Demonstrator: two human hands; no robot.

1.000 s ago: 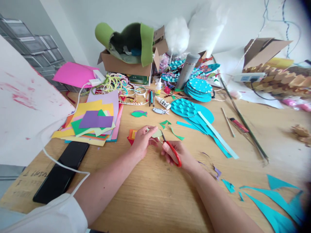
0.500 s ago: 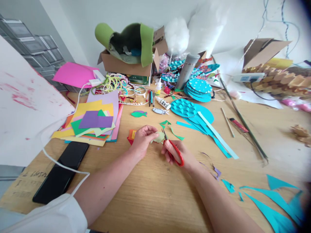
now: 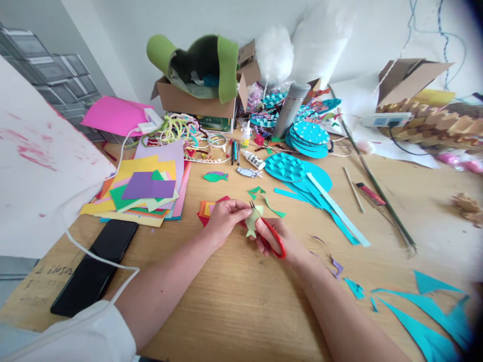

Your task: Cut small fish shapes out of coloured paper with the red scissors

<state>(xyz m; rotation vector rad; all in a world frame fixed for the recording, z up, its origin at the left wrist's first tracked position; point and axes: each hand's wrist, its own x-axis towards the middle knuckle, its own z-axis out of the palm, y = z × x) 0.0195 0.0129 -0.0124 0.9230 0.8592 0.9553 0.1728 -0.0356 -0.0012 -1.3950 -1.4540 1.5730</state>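
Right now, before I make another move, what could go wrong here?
The tips of the red-handled scissors sit close beside the fingertips of the left hand, so closing the blades could nick one.

The pale green paper cutout has a small notched end, which might bend or tear.

The white cable runs beside the left forearm; a sideways sweep could snag it.

The back wall [image 3: 241, 15] is coloured a pale, kinda bluish white, with thin wires [image 3: 439, 22] hung against it at the right. Some grey blocky stuff [image 3: 47, 69] is seen far left, and the wood-grain table [image 3: 226, 311] is lit pretty softly.
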